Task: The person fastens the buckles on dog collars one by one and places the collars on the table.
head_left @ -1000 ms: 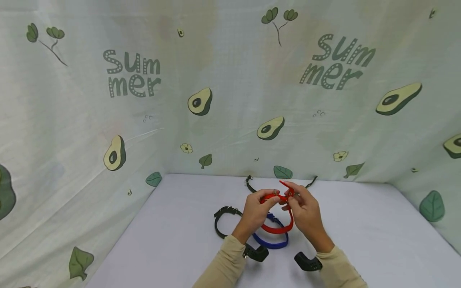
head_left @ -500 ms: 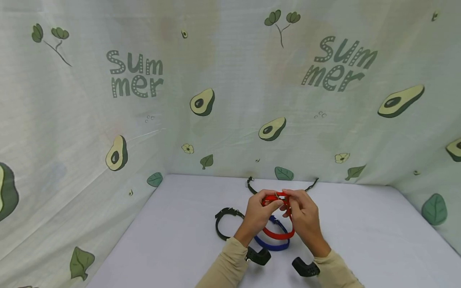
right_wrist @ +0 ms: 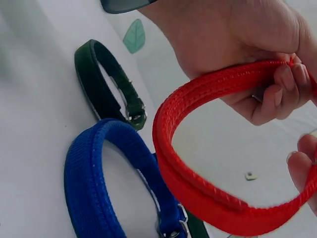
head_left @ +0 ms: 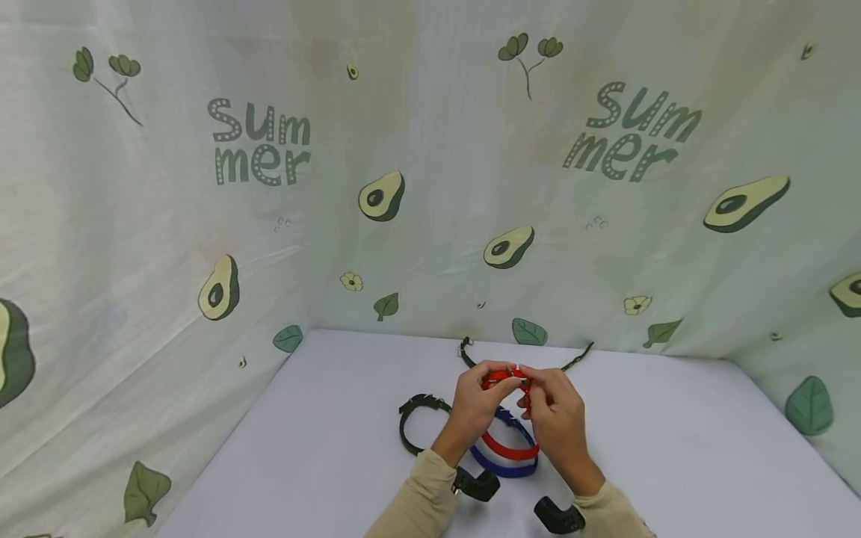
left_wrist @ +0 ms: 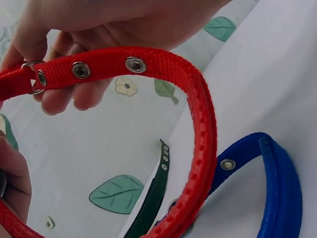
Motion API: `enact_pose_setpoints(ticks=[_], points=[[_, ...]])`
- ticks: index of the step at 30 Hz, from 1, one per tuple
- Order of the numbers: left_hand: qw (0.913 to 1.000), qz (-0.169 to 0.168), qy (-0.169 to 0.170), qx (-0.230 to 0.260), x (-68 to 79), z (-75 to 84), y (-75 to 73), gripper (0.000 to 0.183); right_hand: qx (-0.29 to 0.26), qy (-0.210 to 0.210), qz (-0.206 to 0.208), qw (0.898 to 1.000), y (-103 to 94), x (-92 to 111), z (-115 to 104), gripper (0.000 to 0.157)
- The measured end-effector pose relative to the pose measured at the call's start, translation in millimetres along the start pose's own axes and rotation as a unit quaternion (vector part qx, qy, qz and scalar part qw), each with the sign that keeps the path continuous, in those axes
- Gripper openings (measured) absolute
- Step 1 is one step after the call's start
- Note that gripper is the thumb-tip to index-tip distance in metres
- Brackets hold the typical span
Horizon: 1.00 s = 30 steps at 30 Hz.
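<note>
Both hands hold a red collar [head_left: 509,450] above the table, its loop hanging below the fingers. My left hand [head_left: 473,401] pinches one side near the metal fitting. My right hand [head_left: 558,412] pinches the strap opposite, the fingertips of both hands almost meeting. The left wrist view shows metal eyelets along the red strap [left_wrist: 106,64] and a metal ring close to the right hand's fingers [left_wrist: 57,101]. In the right wrist view, the left hand [right_wrist: 237,44] has its fingers curled at the strap. The buckle itself is mostly hidden by fingers.
A blue collar [head_left: 504,470] lies on the white table [head_left: 323,448] beneath the red loop. To its left sits a dark green collar [head_left: 403,427], looped. Behind the hands stretches another dark strap [head_left: 578,357]. A printed cloth [head_left: 430,134] hangs behind the table.
The red strap's end, which stuck up between the fingers, is now down among the fingertips. The hands have drawn closer together and sit slightly lower in view.
</note>
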<state>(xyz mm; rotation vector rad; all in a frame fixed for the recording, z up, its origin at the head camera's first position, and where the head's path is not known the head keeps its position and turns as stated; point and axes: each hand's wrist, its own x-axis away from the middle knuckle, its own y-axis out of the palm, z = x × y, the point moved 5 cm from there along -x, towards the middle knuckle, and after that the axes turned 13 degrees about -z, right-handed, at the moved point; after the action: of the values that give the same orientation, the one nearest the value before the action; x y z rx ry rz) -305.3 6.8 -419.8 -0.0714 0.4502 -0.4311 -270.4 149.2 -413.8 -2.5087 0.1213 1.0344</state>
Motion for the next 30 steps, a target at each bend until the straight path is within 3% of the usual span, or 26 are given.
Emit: enact_pose_setpoints(ticks=[3, 6, 14, 20, 27, 30], points=[[0.9999, -0.001, -0.012, 0.003, 1.6, -4.7, -0.9, 0.033, 0.03, -0.062, -0.001, 0.998, 4.1, 4, -2, 0.038], [0.9997, -0.007, -0.019, 0.012, 0.2, -7.0, 0.4, 0.036, 0.041, -0.075, 0.007, 0.996, 5.4, 6, -1, 0.043], [0.9997, 0.001, -0.009, 0.021, -2.9, -10.1, 5.1, 0.021, -0.036, 0.039, -0.018, 0.998, 4.1, 5, 4, 0.042], [0.9987, 0.018, 0.01, 0.048, -5.0, -7.5, 5.7, 0.022, -0.056, 0.053, -0.046, 0.996, -4.7, -4, -23, 0.034], [0.9985, 0.01, 0.053, 0.0, -7.8, -5.7, 11.9, 0.016, -0.119, 0.093, -0.096, 0.984, -1.0, -7, 13, 0.029], [0.9981, 0.011, 0.059, -0.011, -7.6, -5.6, 12.8, 0.015, -0.124, 0.103, -0.1, 0.982, -1.1, -8, 14, 0.03]])
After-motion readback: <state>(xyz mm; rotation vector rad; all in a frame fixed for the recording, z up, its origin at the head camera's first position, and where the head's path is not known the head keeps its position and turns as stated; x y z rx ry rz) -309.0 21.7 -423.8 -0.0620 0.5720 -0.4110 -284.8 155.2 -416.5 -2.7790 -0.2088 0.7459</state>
